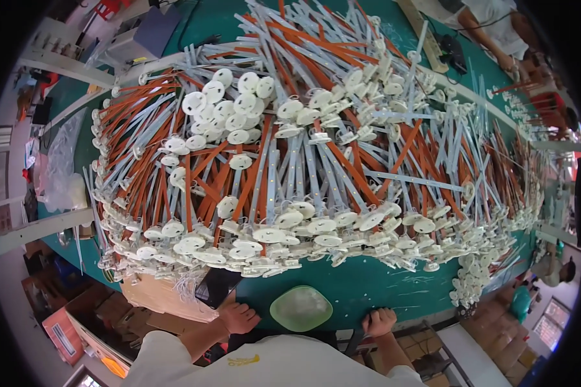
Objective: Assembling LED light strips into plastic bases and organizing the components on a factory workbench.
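Note:
My left hand [239,318] is closed at the near edge of the green table, beside a brown cardboard sheet [155,295] and a dark phone-like device [217,287]. Its fingers are curled, and whatever lies inside them is hidden. Farther right, my right hand [379,321] is also closed at the table edge, its grip hidden. Between the hands sits a pale green rounded-square tray [301,308] with a whitish inside. Beyond it spreads a large heap of light strips [310,168], grey and orange-brown, with round white end pieces [271,235] and thin wires.
A loose pile of white round pieces [229,106] lies atop the heap. Clear plastic bags [64,161] and a grey box-shaped machine [145,32] stand at the left. White frame bars [39,233] cross there. Another person [497,29] is at the far right. Cardboard boxes [113,316] lie below.

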### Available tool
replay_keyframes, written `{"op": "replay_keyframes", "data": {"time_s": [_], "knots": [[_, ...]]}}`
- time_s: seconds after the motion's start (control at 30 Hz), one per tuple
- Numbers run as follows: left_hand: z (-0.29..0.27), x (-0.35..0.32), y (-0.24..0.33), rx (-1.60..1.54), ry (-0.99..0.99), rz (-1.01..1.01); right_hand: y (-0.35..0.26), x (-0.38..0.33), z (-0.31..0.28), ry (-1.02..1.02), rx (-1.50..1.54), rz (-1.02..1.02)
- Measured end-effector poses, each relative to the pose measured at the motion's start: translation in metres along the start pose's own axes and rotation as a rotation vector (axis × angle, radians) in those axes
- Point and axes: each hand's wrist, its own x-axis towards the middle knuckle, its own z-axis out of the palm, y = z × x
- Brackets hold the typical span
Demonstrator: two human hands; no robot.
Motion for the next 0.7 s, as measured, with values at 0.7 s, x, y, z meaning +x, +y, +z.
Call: {"op": "replay_keyframes", "data": {"time_s": [0.7], "knots": [[-0.239,0.211,-0.381,-0.136,0.384,-1.196,-0.097,0.574,-0.137,-0.036,0.436,-0.194]]}}
